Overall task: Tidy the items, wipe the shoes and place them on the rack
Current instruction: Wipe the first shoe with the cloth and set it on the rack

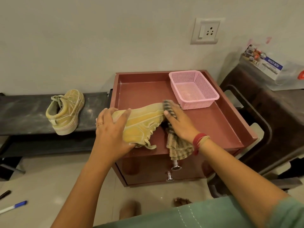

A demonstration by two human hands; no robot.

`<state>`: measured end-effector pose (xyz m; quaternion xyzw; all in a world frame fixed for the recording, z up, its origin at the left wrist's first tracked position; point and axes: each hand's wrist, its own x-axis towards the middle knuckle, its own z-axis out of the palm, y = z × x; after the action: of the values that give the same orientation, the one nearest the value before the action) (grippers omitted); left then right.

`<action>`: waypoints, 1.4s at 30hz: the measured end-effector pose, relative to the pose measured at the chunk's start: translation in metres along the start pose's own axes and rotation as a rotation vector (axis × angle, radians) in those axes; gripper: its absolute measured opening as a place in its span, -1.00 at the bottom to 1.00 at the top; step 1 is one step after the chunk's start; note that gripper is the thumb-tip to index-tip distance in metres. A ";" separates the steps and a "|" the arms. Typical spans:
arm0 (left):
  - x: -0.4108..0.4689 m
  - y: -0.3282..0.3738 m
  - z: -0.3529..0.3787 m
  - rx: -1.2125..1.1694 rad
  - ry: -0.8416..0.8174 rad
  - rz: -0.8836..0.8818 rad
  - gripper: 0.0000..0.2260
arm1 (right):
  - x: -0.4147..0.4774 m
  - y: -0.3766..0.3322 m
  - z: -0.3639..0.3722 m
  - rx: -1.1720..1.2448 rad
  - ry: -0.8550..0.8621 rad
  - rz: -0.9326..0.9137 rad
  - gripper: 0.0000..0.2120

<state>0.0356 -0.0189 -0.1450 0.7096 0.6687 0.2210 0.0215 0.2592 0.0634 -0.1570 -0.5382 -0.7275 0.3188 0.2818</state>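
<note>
Containers number 2. A pink perforated plastic basket (pixel 178 86) sits at the upper right of the reddish-brown rimmed worktop (pixel 139 92) of a small cabinet, its mesh floor in plain view. A clear plastic box with a printed label (pixel 269 67) rests on a dark brown plastic stool (pixel 279 102) at the right edge of the frame; its contents cannot be told. The rimmed worktop carries 3 things: the basket, 1 tan suede lace-up shoe (pixel 143 122) and 1 brown striped cloth (pixel 179 148).

Shoes count 2. The tan suede lace-up shoe lies tipped on its side at the centre of the frame, just left of the basket. The left hand (pixel 111 129) has its grip wrapped round the heel end. The right hand (pixel 180 123) lies on the cloth with fingers fairly straight, grip wide, pressing it against the toe; the cloth's loose end hangs over the worktop's front edge. The 2nd matching tan shoe (pixel 65 111) stands upright, well apart, on a low dusty black rack (pixel 24 112) at centre left.

2 chrome drawer knobs (pixel 176 165) show below the worktop's front. 2 pens lie on the pale floor at lower left: 1 white pen with a blue cap (pixel 14 206) and 1 dark pen (pixel 5 194).
</note>
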 end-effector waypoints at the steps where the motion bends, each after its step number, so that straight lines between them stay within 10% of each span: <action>1: 0.000 0.000 0.000 0.003 -0.001 0.000 -0.11 | -0.004 -0.002 0.003 -0.035 -0.035 -0.059 -0.50; 6: 0.003 0.002 -0.001 -0.014 0.002 -0.015 -0.13 | 0.004 0.002 -0.001 0.174 0.065 0.047 -0.56; 13: 0.001 0.002 -0.001 -0.014 0.014 -0.006 -0.13 | -0.011 0.001 0.007 -0.166 -0.027 -0.131 -0.51; 24: 0.001 0.001 -0.002 -0.022 0.018 -0.004 -0.13 | 0.005 -0.008 0.005 0.440 0.422 0.163 -0.69; 29: 0.001 0.000 -0.001 -0.027 0.030 0.006 -0.14 | -0.015 -0.014 0.030 -0.087 0.038 -0.312 -0.50; 34: 0.000 -0.003 -0.004 -0.049 0.015 0.009 -0.14 | 0.008 0.009 0.024 0.201 0.206 0.080 -0.46; 42: 0.001 -0.007 -0.009 -0.132 0.000 0.018 -0.07 | 0.005 0.010 0.014 0.267 0.156 0.034 -0.57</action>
<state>0.0263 -0.0194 -0.1384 0.7125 0.6464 0.2648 0.0661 0.2532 0.0682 -0.1738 -0.5315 -0.6453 0.3744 0.4011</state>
